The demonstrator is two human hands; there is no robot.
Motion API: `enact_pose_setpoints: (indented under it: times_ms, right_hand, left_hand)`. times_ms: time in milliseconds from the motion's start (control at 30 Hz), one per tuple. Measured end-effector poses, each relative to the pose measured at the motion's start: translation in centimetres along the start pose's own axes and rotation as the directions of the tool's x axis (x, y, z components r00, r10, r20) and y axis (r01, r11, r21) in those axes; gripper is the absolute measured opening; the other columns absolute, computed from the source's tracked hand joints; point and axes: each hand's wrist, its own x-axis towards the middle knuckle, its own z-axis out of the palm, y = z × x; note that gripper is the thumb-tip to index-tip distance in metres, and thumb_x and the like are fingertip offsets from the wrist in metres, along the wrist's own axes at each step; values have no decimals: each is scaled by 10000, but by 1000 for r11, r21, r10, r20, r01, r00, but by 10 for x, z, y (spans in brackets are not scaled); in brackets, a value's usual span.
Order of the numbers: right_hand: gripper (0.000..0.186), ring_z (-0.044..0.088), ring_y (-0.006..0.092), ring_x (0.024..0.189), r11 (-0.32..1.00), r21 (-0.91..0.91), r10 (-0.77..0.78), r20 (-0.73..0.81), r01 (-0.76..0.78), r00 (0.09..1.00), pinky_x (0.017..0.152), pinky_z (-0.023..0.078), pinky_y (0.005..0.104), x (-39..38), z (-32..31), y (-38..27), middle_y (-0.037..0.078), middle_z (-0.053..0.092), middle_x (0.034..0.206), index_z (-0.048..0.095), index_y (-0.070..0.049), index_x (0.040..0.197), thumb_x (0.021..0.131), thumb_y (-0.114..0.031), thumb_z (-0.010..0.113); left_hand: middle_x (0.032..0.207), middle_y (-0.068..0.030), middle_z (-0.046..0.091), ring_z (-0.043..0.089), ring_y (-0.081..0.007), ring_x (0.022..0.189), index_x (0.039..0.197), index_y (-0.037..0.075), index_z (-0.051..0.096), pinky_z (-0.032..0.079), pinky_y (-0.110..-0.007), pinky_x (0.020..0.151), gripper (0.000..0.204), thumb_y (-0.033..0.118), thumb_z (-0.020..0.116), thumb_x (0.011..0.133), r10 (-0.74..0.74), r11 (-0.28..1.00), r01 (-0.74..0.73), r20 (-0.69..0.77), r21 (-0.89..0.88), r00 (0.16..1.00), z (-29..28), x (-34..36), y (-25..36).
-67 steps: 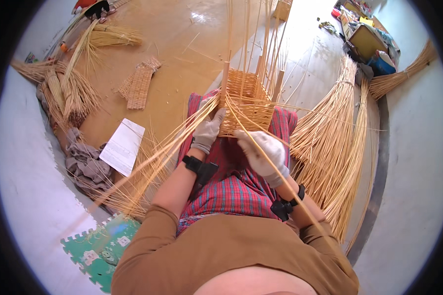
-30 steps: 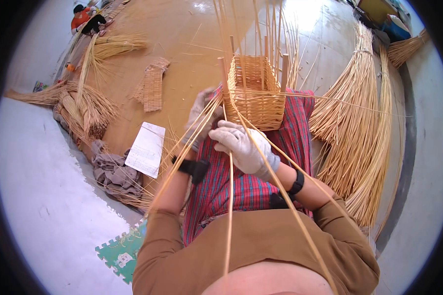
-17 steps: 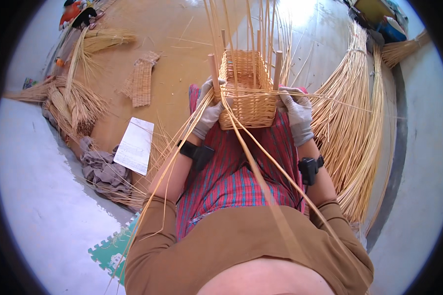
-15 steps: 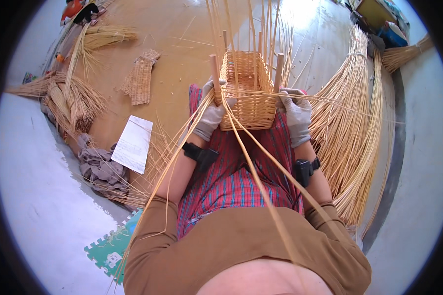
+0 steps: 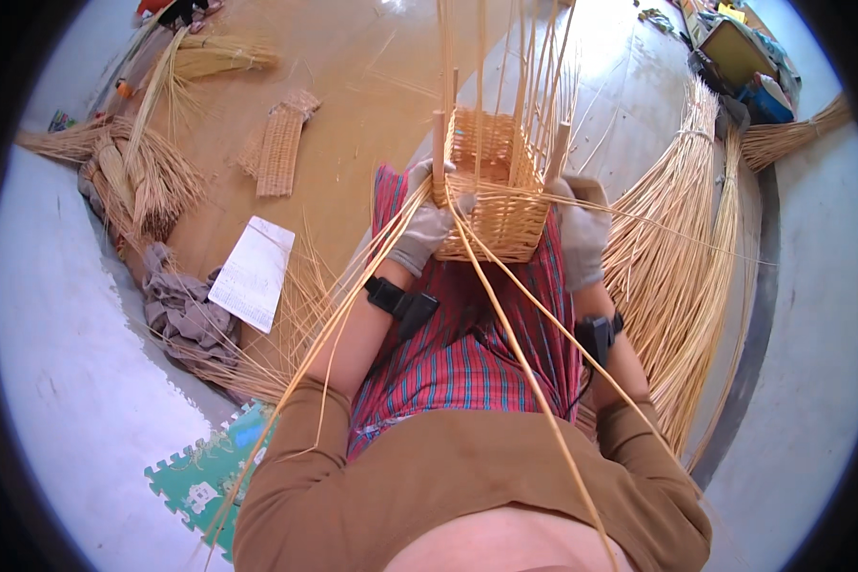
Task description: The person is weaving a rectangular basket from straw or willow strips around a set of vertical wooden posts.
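Note:
A half-woven wicker basket (image 5: 498, 224) rests over my lap, with wooden posts at its corners and long upright stakes rising from its walls. My left hand (image 5: 421, 231), in a pale glove, is closed on the basket's near left corner, beside the post (image 5: 439, 153). Several long wicker strands (image 5: 517, 348) fan from that corner toward my body. At the near right corner, my gloved right hand (image 5: 584, 229) is closed next to the other post (image 5: 558, 153). Thin wicker strands run from the front wall past this hand to the right; its fingertips are partly hidden.
A large bundle of wicker rods (image 5: 667, 238) lies along the right side. On the left are a white sheet (image 5: 255, 275), a crumpled grey cloth (image 5: 186, 315), a small woven panel (image 5: 279, 153) and more bundled wicker (image 5: 153, 181). A green foam mat (image 5: 200, 481) lies lower left.
In the picture, the basket and both hands sit slightly farther right and lower. My right hand has turned, its back now facing up more. The strands toward my body have swung a little right.

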Motion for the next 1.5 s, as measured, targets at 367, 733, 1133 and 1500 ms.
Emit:
enact_pose_setpoints:
  times_ms: [367,733,1133,1500]
  right_hand:
    - [817,720,240,1109,915,-239,-246,308,325,919,868,608,396,73,106,-74,196,517,1545,296,-298,1640,956,-54,671]
    - [219,719,161,837,986,143,106,-100,-91,989,594,525,226,2,-60,18,118,730,1064,634,-44,1191,1052,-213,645]
    - [172,652,181,816,820,554,171,6,-146,985,804,600,368,63,-11,65,55,643,907,606,-62,1152,1107,-192,503]
    - [334,667,206,904,816,545,-210,-32,194,977,937,550,439,-32,-11,19,54,668,930,513,-132,1415,1082,-128,497]
  left_hand:
    - [1469,-102,481,513,-209,1263,1277,119,535,474,-362,1063,494,177,838,891,69,996,-63,-102,56,992,-1,-1,-12]
    - [1003,-157,688,664,-339,992,1023,80,677,534,-454,894,276,100,811,782,578,585,-480,79,654,812,26,-64,23]
    - [1396,-195,527,654,-384,958,1574,313,434,523,-485,885,759,181,722,884,220,268,-197,139,943,965,71,-38,15]
    - [1173,-112,643,628,-308,1041,1588,125,414,490,-423,916,754,252,693,900,190,312,-277,226,909,955,79,-23,43]
